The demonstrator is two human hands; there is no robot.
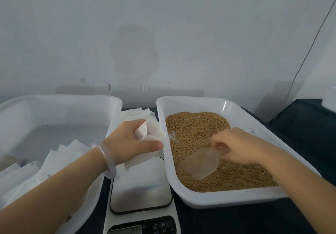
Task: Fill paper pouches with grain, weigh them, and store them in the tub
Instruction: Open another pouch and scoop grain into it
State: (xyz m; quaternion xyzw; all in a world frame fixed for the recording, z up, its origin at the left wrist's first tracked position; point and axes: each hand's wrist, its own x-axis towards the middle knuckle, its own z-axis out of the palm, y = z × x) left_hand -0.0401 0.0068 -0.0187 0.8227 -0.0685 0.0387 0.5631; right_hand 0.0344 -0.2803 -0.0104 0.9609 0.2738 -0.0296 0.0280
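Observation:
My left hand (pixel 133 140) grips an empty white paper pouch (pixel 154 133) above the far end of the scale (pixel 141 188), between the two tubs. My right hand (pixel 240 145) holds the handle of a clear plastic scoop (pixel 200 165) whose bowl lies on the brown grain (pixel 196 130). The grain fills the right white tub (pixel 234 198). The left white tub (pixel 60 104) holds filled white pouches (pixel 60 159) in its near part. The steel scale platform carries nothing.
A stack of empty white pouches (pixel 136 114) lies behind the scale, between the tubs. The scale's display and buttons (pixel 141 228) are at the bottom edge. Everything stands on a dark cloth (pixel 236 221) against a pale wall. A cable (pixel 312 48) hangs at the right.

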